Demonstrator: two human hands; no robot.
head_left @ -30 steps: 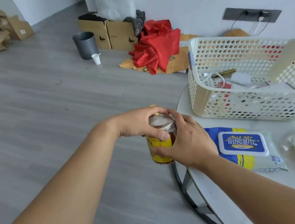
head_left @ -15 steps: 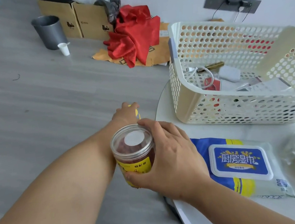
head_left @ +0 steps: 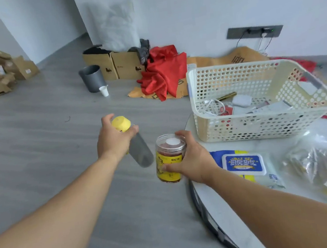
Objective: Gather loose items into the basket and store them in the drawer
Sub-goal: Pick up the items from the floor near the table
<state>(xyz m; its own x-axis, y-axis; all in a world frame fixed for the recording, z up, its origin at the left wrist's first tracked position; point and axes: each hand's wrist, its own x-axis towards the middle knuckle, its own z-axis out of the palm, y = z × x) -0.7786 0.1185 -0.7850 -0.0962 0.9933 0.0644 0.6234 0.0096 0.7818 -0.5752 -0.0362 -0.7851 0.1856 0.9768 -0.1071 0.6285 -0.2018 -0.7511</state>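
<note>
I see the left hand (head_left: 114,142) with fingers curled round a yellow lid (head_left: 120,124), held out over the grey floor (head_left: 38,151); a grey blurred shape just under that hand, can't tell what it is. Right hand (head_left: 191,160) has thumb and fingers wrapped round the clear jar (head_left: 170,160) with a yellow label, a white seal on its open mouth, dark red contents, held upright just off the white table (head_left: 227,215) edge. Beyond it the perforated white basket (head_left: 242,132) stands on the table with cables and small items inside. Blue wet wipes pack (head_left: 243,163) lies just right of the right hand, clear plastic bag (head_left: 324,166) beside it. Red cloth (head_left: 162,72), cardboard boxes (head_left: 114,65) and grey bin (head_left: 92,78) by the wall.
</note>
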